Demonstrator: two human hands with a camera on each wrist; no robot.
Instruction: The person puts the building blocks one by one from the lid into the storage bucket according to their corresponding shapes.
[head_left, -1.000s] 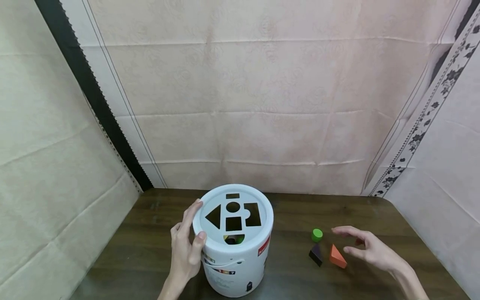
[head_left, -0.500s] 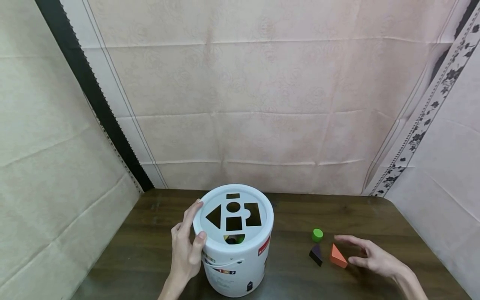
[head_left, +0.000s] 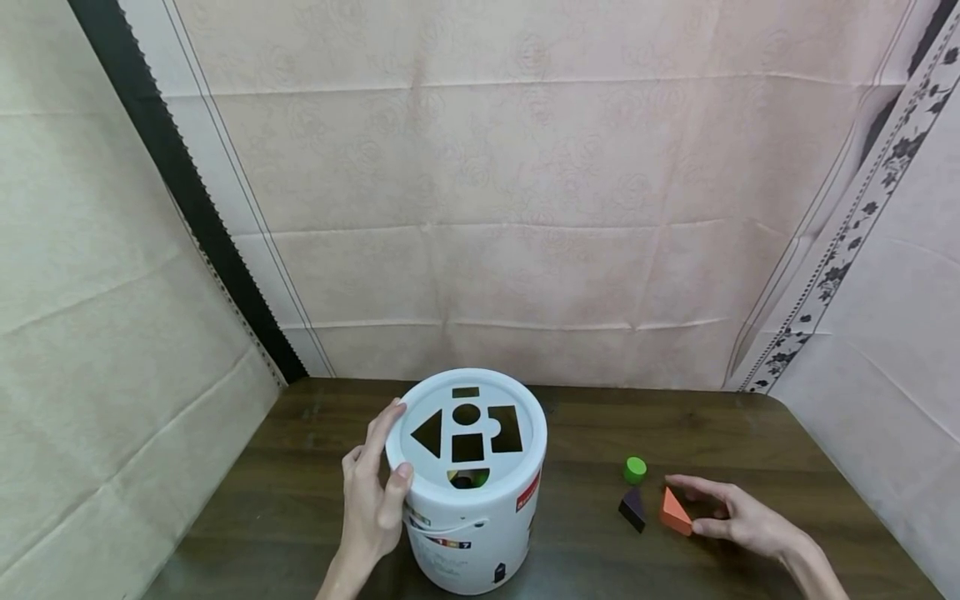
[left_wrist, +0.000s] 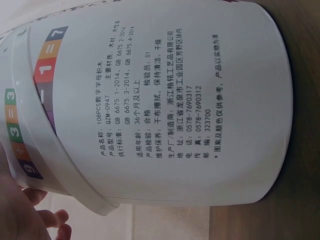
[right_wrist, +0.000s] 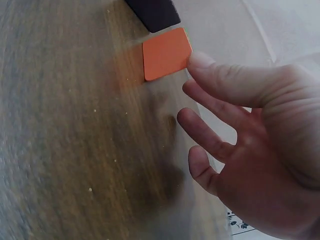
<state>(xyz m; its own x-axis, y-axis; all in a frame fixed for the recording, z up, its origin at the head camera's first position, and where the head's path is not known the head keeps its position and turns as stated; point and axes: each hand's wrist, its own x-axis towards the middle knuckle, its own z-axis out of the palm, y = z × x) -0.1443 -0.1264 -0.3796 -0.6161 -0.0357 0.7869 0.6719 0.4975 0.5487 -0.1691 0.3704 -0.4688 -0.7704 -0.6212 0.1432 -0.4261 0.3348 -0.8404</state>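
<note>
A white bucket point(head_left: 468, 550) stands on the table, its lid point(head_left: 435, 483) cut with several shaped holes. My left hand point(head_left: 371, 492) grips its left side, thumb and fingers round the lid's edge. Printed text and number tiles cover the bucket's wall point(left_wrist: 175, 100) in the left wrist view. On the right lies an orange triangular block point(head_left: 676, 513). Against its right edge sits the thumb of my right hand point(head_left: 738, 515), and the index fingertip is just behind its top corner. The right wrist view shows the thumb tip at the orange block's edge point(right_wrist: 167, 55), the other fingers spread loosely.
A green cylinder block point(head_left: 634, 471) and a dark purple block point(head_left: 632, 510) lie between the bucket and the orange block. Pale cloth walls point(head_left: 525, 208) enclose the brown wooden table point(head_left: 592, 417) at the back and sides. Something green and yellow shows through the lid's front hole.
My right hand has come down and slightly left, its thumb now at the orange block's edge. The left hand, the bucket and the blocks have stayed in place.
</note>
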